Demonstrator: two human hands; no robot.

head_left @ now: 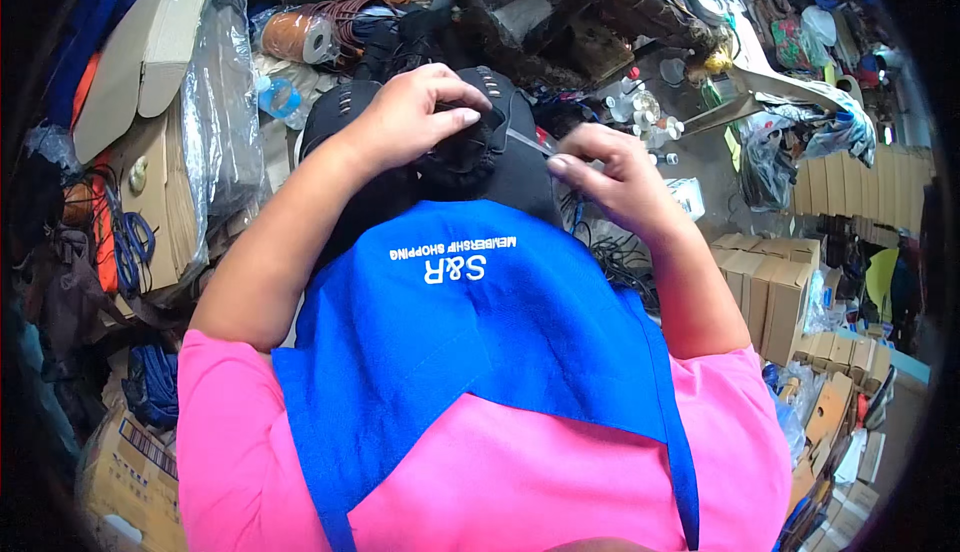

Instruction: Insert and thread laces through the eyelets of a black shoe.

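My left hand (425,117) lies over a dark, rounded black piece (462,152) on my lap, its fingers and thumb curled onto the upper edge. What kind of thing the piece is I cannot make out against the black cloth on my legs. To the right, my right hand (610,172) pinches one end of a thin, silvery, blade-like tool (530,142) between thumb and fingers. The tool slants up and left, its far end at the right side of the black piece. Whether its tip touches or enters the piece is hidden.
A blue apron (480,312) covers my lap. Cardboard sheets (160,72) and blue-handled scissors (133,247) are at the left. An orange spool (300,37) and a plastic bottle (280,100) sit ahead. Small bottles (640,112) and stacked cardboard boxes (765,292) stand at the right.
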